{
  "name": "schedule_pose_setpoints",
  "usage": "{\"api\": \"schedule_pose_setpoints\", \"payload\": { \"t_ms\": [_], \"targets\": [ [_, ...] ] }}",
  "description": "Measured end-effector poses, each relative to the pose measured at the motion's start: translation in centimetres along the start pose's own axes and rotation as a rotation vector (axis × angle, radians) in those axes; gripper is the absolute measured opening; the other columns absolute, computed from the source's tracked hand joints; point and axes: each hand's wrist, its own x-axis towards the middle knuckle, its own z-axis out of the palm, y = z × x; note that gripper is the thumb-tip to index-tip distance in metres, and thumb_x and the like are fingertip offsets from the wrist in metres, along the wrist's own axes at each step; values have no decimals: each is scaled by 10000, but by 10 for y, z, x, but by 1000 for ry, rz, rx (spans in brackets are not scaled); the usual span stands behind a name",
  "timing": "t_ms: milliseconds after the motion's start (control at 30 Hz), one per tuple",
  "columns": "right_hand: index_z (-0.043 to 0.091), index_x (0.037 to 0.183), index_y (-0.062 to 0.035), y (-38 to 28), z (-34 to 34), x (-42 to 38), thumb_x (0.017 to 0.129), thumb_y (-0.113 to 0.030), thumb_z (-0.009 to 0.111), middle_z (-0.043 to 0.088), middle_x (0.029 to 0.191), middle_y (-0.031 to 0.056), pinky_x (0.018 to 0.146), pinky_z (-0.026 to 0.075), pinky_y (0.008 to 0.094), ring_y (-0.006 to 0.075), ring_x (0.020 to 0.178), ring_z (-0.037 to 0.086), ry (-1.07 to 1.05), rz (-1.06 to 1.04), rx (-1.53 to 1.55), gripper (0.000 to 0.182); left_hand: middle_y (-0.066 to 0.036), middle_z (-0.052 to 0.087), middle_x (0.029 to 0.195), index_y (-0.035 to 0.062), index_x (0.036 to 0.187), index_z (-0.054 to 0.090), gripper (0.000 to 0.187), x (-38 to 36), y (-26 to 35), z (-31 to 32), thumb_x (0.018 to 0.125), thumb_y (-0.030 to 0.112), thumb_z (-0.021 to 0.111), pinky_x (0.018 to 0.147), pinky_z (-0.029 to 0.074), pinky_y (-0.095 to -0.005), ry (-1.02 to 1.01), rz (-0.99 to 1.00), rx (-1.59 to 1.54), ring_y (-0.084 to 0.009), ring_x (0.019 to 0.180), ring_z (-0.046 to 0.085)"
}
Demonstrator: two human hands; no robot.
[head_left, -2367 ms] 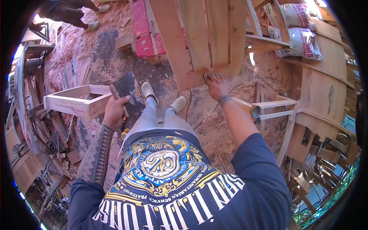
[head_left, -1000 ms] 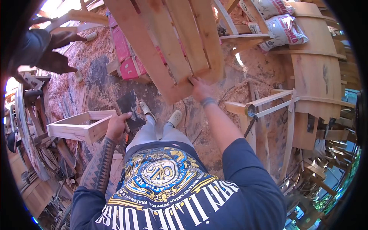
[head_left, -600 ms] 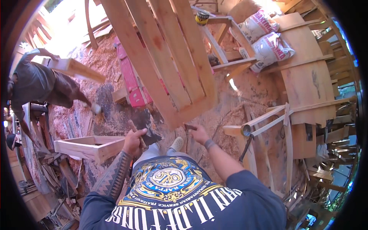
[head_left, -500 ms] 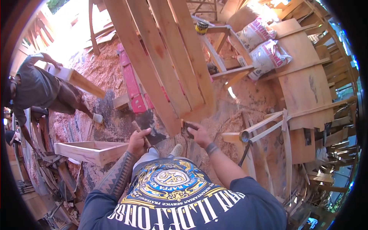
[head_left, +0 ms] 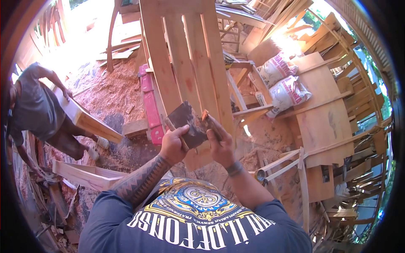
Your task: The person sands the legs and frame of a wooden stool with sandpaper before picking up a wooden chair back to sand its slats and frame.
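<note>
My left hand (head_left: 175, 145) grips a wooden stick, its thumb on the lower left part of a dark flat plate (head_left: 187, 122). To the right of the plate, my right hand (head_left: 221, 149) is closed round a dark flat tool (head_left: 216, 127), beside which a small orange-brown piece (head_left: 205, 114) shows. Both hands are over the near end of a slatted wooden panel (head_left: 185, 76). What my fingers do beneath the held things is hidden.
A person (head_left: 40, 109) at the left holds a wooden box (head_left: 78, 116). Near them lies an open wooden frame (head_left: 84, 175). A red bench (head_left: 151, 105) stands beside the panel. White sacks (head_left: 289, 92) and a plywood sheet (head_left: 325, 114) are at the right.
Both my hands have moved up over the panel, and the dark plate now shows clearly between them. The view has shifted. The person at the left still holds the box.
</note>
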Motion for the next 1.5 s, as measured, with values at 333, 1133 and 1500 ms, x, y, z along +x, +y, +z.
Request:
{"api": "schedule_pose_setpoints", "payload": {
  "t_ms": [333, 1133, 1500],
  "targets": [
    [589, 1447, -26, -20, -16, 40, 998, -81, 610, 704, 1228, 259, 948, 565, 423, 422, 1142, 674, -404, 117, -714, 453, -81, 745, 1097, -29, 1192, 687, 221, 39, 21, -18, 1013, 70, 602, 915, 558, -331, -139, 273, 324, -169, 1038, 706],
    [588, 1316, -49, 87, -156, 123, 1148, -378, 424, 710, 1165, 69, 808, 588, 335, 180, 976, 721, -371, 679, 667, 405, -186, 617, 1418, -9, 1505, 451, 495, 83, -108, 83, 1070, 209, 541, 1101, 528, -465, -12, 222, 91, -311, 1260, 657],
    [462, 1489, -58, 101, -146, 48, 1096, -345, 569, 641, 1297, 105, 949, 542, 424, 237, 1162, 652, -842, 445, 793, 499, -188, 619, 1402, -16, 1485, 454, 477, 71, -116, 101, 1132, 304, 454, 1140, 486, -485, 22, 581, -27, -309, 1300, 622]
  ]
}}
